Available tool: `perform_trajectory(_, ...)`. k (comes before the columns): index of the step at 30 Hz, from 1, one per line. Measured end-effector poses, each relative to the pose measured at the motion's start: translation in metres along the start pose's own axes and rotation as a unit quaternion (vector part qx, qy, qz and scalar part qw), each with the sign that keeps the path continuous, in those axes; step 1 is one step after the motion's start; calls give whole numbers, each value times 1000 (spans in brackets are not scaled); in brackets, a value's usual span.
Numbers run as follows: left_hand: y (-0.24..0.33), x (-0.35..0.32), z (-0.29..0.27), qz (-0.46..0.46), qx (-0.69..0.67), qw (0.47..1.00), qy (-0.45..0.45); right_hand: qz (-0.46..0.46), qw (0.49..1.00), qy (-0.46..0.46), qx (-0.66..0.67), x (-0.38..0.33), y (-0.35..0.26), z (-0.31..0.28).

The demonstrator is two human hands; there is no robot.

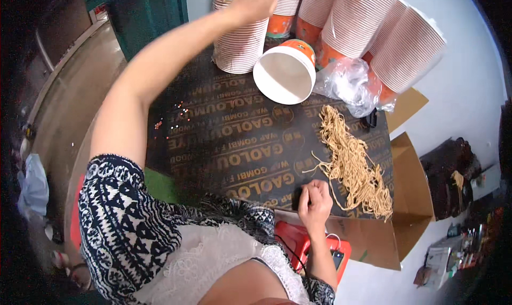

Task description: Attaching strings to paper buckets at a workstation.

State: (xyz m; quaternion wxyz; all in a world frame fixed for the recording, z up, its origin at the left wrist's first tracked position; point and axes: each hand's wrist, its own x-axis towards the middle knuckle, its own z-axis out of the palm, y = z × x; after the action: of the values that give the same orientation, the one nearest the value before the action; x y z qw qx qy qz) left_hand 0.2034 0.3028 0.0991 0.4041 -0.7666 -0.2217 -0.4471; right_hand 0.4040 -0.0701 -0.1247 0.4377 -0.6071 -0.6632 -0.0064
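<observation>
Left hand (255, 1): top centre of frame, fingers clenched over a stack of ribbed pink paper cups (241, 45).
Right hand (314, 201): lower centre, loosely curled, resting on the dark printed board (224, 145).
Noodles: pile of tan dried strands (354, 163) just right of it.

Black-and-white patterned short-sleeved top, white lace front panel, bare forearms
</observation>
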Motion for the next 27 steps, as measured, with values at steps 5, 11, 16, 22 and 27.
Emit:
perform_trajectory(5, 73, -57, -5, -1, -261, 955, -142, -1, 1000, 15, -6, 1, 0, 2)
perform_trajectory(11, 84, -78, 19, -19, -207, 972, -107, 6, 1000, 24, -11, -2, -4, -2)
perform_trajectory(16, 89, -74, 4, -31, -166, 974, -152, 0, 999, 31, -19, -8, 5, 0)
perform_trajectory(22, 89, -70, -25, 23, -183, 959, -214, -13, 999, 41, -21, -12, 5, 0)
perform_trajectory(27, 95, -67, -47, 6, -215, 921, -325, -14, 999, 37, -27, -14, 8, 1)
